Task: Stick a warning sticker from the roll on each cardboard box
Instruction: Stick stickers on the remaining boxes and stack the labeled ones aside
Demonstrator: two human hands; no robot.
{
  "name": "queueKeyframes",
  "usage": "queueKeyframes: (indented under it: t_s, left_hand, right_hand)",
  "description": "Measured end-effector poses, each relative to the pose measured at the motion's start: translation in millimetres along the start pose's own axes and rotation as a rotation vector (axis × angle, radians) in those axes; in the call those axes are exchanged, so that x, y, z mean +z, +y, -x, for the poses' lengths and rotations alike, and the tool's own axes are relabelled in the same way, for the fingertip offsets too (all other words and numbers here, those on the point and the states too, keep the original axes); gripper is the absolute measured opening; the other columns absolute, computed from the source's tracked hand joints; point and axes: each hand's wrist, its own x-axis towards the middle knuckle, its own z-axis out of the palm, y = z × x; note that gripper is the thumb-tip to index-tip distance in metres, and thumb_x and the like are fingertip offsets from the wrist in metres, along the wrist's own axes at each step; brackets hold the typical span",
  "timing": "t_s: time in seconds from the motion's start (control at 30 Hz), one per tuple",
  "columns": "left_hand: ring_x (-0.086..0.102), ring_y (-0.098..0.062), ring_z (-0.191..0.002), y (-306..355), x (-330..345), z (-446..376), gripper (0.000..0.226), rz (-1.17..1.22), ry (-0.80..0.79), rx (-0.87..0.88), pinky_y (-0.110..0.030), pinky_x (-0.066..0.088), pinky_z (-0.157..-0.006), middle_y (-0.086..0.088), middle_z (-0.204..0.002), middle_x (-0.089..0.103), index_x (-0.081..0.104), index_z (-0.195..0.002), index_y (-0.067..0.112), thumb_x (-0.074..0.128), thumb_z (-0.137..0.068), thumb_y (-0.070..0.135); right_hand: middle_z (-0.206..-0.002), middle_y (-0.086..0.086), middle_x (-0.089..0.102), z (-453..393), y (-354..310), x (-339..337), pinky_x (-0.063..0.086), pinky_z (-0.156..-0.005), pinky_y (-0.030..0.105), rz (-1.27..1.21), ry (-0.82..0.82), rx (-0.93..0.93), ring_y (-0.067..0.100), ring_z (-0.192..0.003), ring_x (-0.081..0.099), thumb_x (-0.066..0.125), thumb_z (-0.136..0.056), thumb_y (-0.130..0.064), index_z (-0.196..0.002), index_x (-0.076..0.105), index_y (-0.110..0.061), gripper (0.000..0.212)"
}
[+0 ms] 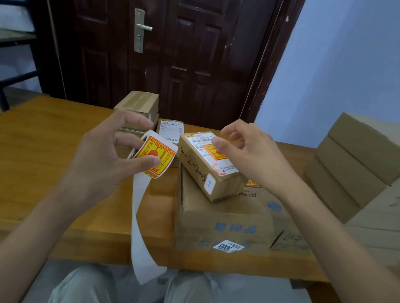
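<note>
Holding the sticker roll (155, 155) in left hand (102, 156), right hand (248, 151) hovering empty, fingers loosely curled, over the small box (206, 174) right of the roll.

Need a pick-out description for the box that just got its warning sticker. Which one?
Start at the wooden table and find the big flat carton with blue print at its near edge. The small box lying tilted on top is it: only this one has "4-2-2005" handwritten on its side.
</note>
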Motion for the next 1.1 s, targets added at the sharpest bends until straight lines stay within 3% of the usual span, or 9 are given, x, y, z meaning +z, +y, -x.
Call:
queueKeyframes:
  t_s: [0.2, 0.3, 0.4, 0.6, 0.77, 0.87, 0.93, 1.1]
  left_hand:
    - [0.072, 0.005, -0.090, 0, -1, 3, 0.057, 0.008, 0.007, -0.001, -0.002, 0.050, -0.061, 0.019, -0.093, 0.073, 0.052, -0.118, 0.046, 0.077, -0.067, 0.052]
    - [0.071, 0.006, -0.090, 1, -4, 6, 0.058, -0.003, 0.016, -0.005, -0.001, 0.050, -0.060, 0.021, -0.094, 0.072, 0.052, -0.119, 0.045, 0.076, -0.067, 0.053]
    - [0.070, 0.010, -0.092, 0, -12, 10, 0.058, -0.008, 0.039, -0.017, -0.002, 0.048, -0.063, 0.020, -0.093, 0.073, 0.053, -0.119, 0.045, 0.076, -0.067, 0.054]
    - [0.071, -0.002, -0.096, -10, -37, 21, 0.058, -0.097, 0.100, -0.038, -0.012, 0.044, -0.074, 0.012, -0.099, 0.073, 0.052, -0.125, 0.041, 0.083, -0.076, 0.040]
    - [0.072, -0.006, -0.098, -40, -70, 50, 0.055, -0.108, 0.214, -0.125, -0.027, 0.055, -0.075, 0.006, -0.099, 0.075, 0.056, -0.121, 0.040, 0.088, -0.077, 0.031]
    - [0.072, -0.006, -0.096, -58, -82, 71, 0.053, -0.099, 0.244, -0.205, -0.015, 0.048, -0.069, 0.003, -0.098, 0.075, 0.058, -0.119, 0.037, 0.089, -0.079, 0.026]
    - [0.072, -0.005, -0.092, -65, -86, 82, 0.053, -0.091, 0.246, -0.234, -0.011, 0.047, -0.062, 0.003, -0.098, 0.075, 0.058, -0.119, 0.036, 0.090, -0.078, 0.025]
    - [0.073, -0.006, -0.091, -72, -85, 102, 0.055, -0.077, 0.217, -0.239, -0.024, 0.056, -0.064, 0.005, -0.096, 0.076, 0.059, -0.119, 0.035, 0.091, -0.076, 0.026]
  right_hand:
    - [-0.144, -0.013, 0.050, 35, 0, 6, 0.056, -0.097, 0.052, 0.036, -0.104, -0.042, 0.022, -0.128, 0.056, 0.057, -0.079, -0.084, -0.141, 0.044, -0.052, 0.071]
    - [-0.146, -0.012, 0.051, 42, 0, 6, 0.056, -0.097, 0.053, 0.006, -0.117, -0.027, 0.025, -0.131, 0.053, 0.064, -0.078, -0.073, -0.142, 0.040, -0.055, 0.071]
    - [-0.143, -0.012, 0.054, 50, -7, 11, 0.057, -0.094, 0.050, -0.012, -0.032, -0.014, 0.024, -0.128, 0.054, 0.068, -0.080, -0.060, -0.143, 0.042, -0.052, 0.069]
    - [-0.134, -0.016, 0.053, 88, -67, 39, 0.054, -0.076, 0.027, -0.021, 0.209, -0.152, 0.006, -0.114, 0.057, 0.066, -0.083, -0.068, -0.135, 0.052, -0.044, 0.058]
    - [-0.136, -0.011, 0.053, 123, -108, 89, 0.051, -0.081, 0.033, 0.061, 0.300, -0.143, 0.013, -0.117, 0.056, 0.057, -0.084, -0.073, -0.122, 0.062, -0.040, 0.051]
    - [-0.134, -0.008, 0.055, 124, -118, 116, 0.046, -0.075, 0.028, 0.089, 0.290, -0.107, 0.014, -0.112, 0.058, 0.054, -0.085, -0.077, -0.122, 0.063, -0.037, 0.055]
    - [-0.137, -0.004, 0.055, 120, -126, 138, 0.051, -0.078, 0.031, 0.157, 0.259, -0.120, 0.017, -0.111, 0.058, 0.052, -0.087, -0.079, -0.124, 0.063, -0.034, 0.059]
    - [-0.135, 0.004, 0.059, 102, -115, 182, 0.054, -0.083, 0.040, 0.247, 0.196, -0.013, 0.026, -0.110, 0.061, 0.059, -0.088, -0.076, -0.123, 0.065, -0.030, 0.058]
